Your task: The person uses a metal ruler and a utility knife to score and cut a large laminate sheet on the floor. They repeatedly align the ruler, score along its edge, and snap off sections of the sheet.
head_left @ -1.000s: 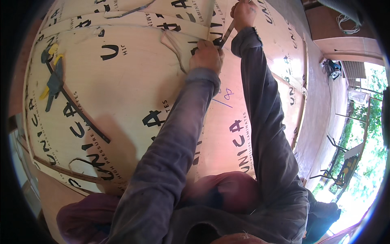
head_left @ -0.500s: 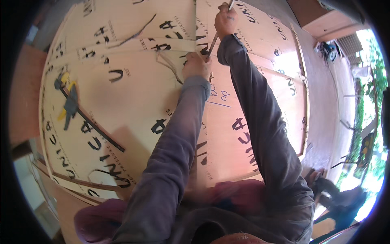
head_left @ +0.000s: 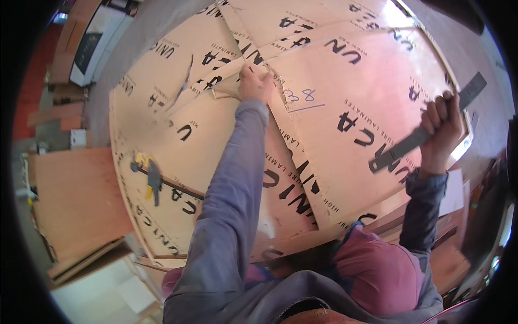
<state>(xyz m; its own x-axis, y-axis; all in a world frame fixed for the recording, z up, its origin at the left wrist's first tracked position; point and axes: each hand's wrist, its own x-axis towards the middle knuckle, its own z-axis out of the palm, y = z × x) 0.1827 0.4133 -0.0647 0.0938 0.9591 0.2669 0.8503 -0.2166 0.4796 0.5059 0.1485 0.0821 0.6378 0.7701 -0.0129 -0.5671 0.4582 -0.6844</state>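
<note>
My right hand (head_left: 445, 129), raised over the right side of the panel, is closed around a long, flat, dark metal strip (head_left: 399, 148). The strip slants from lower left to upper right, its ends sticking out on both sides of the fist. On the wide, printed laminate-covered panel (head_left: 329, 108), my left hand (head_left: 256, 86) rests at the middle seam with bent fingers. What those fingers pinch, if anything, is hidden. From beside that hand a narrow band along the seam (head_left: 291, 151) runs toward me. Blue handwritten marks (head_left: 299, 100) lie just right of the left hand.
A black and yellow bar clamp (head_left: 154, 181) lies on the panel's left part. A thin dark sliver (head_left: 186, 78) is farther back. Raised wooden edging (head_left: 445, 59) borders the right side. Brown boards (head_left: 81, 194) stand at the left; my knees (head_left: 377, 264) are against the near edge.
My right hand has come back from the far middle to the right side, carrying the strip, now seen broad side on. My left hand stays by the seam, off the strip. The view has turned.
</note>
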